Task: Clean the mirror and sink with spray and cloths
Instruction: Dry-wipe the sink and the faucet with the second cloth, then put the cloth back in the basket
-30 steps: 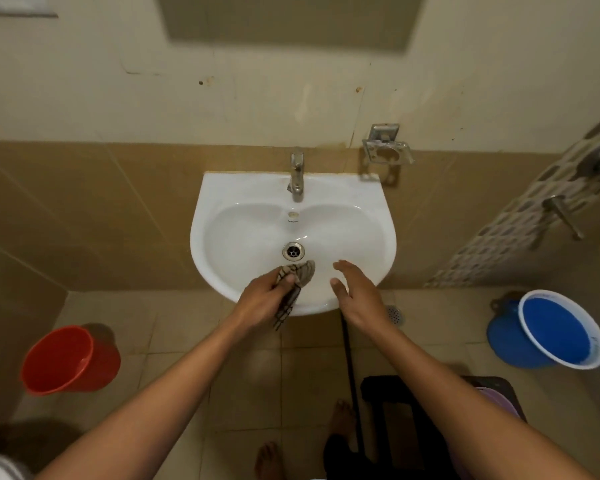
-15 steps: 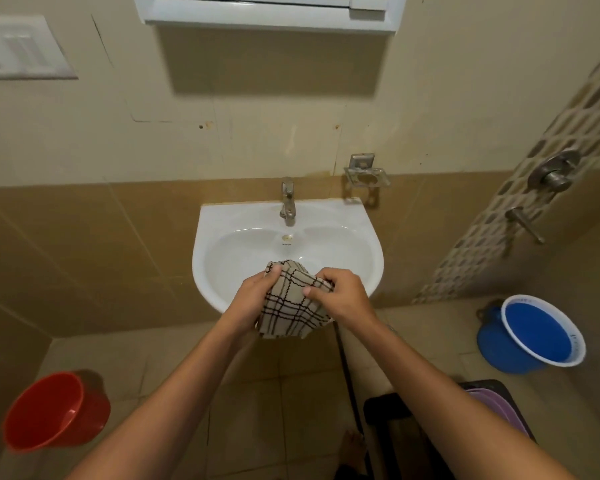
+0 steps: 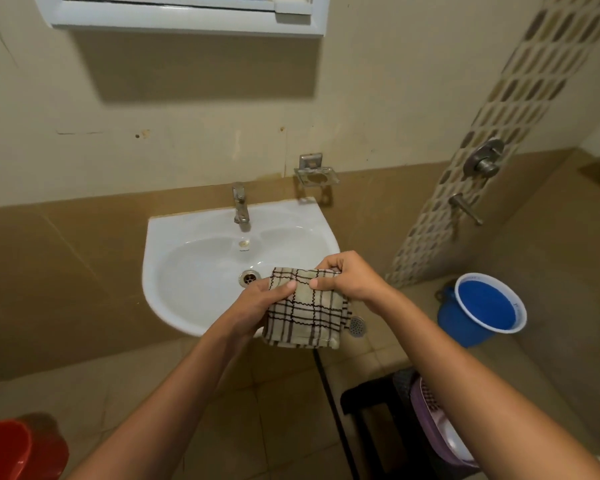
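Observation:
A beige checked cloth (image 3: 307, 315) with dark lines hangs folded in front of the white wall sink (image 3: 174, 258). My left hand (image 3: 257, 301) grips its left edge with the thumb on top. My right hand (image 3: 347, 278) pinches its upper right corner. Both hands are over the sink's front right rim. The sink's drain (image 3: 248, 277) and steel tap (image 3: 240, 206) are in plain view. Only the white lower frame of the mirror (image 3: 187, 19) shows at the top. No spray bottle is visible.
A steel soap holder (image 3: 316, 174) is fixed to the wall right of the tap. A blue bucket (image 3: 482, 311) stands on the floor at right, a red bucket (image 3: 18, 448) at lower left. A dark stool with a purple basin (image 3: 437, 424) is at lower right. Shower valves (image 3: 484, 161) are on the right wall.
The cloth went from bunched in my left hand to spread flat between both hands. My right hand took hold of it. The view tilted up and left, bringing the mirror frame in.

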Motion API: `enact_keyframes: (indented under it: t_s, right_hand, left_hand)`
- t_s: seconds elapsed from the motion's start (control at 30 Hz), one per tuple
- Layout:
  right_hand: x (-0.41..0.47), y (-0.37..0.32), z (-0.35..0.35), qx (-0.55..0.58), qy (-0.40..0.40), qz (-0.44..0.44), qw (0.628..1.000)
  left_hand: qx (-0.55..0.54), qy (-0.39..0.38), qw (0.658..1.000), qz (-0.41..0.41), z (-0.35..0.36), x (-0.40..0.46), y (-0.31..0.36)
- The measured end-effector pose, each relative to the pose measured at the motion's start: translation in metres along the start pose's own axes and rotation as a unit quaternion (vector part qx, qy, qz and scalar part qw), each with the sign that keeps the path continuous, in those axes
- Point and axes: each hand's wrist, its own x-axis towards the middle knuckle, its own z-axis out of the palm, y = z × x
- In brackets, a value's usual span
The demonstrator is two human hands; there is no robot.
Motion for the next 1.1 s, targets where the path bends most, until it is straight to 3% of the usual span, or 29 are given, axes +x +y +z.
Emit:
enact_keyframes:
  t_s: [0.23,0.33,0.43,0.63,0.77,0.87,0.97,1.1]
  right_hand:
    - [-0.026,0.061,-0.041,0.189,0.064,0.088,0.976]
    - [-0.043,0.095,-0.054,0.310,-0.009,0.127,0.942]
    - [-0.060,0.122,-0.073,0.428,0.015,0.123,0.895]
    - [-0.090,0.172,-0.122,0.375,0.096,0.085,0.918]
    - [-0.108,0.212,-0.147,0.351,0.204,0.112,0.907]
    - [-0.121,0.241,-0.157,0.297,0.238,0.133,0.915]
    - [-0.136,0.270,-0.159,0.250,0.290,0.179,0.906]
    - [-0.150,0.294,-0.157,0.184,0.356,0.239,0.884]
  left_hand:
    - [-0.066,-0.057,0.996,-0.027,0.053,0.034,0.002]
    - [-0.097,-0.072,0.992,-0.046,0.087,0.048,0.006]
    - [-0.095,-0.064,0.990,-0.085,0.126,0.065,0.012]
    - [-0.085,-0.097,0.981,-0.146,0.190,0.100,0.000]
    - [0.027,-0.129,0.979,-0.154,0.232,0.126,-0.031]
    - [0.107,-0.106,0.976,-0.159,0.266,0.140,-0.055]
    - [0.194,-0.071,0.971,-0.119,0.308,0.144,-0.066]
    - [0.371,-0.058,0.927,-0.022,0.351,0.155,-0.087]
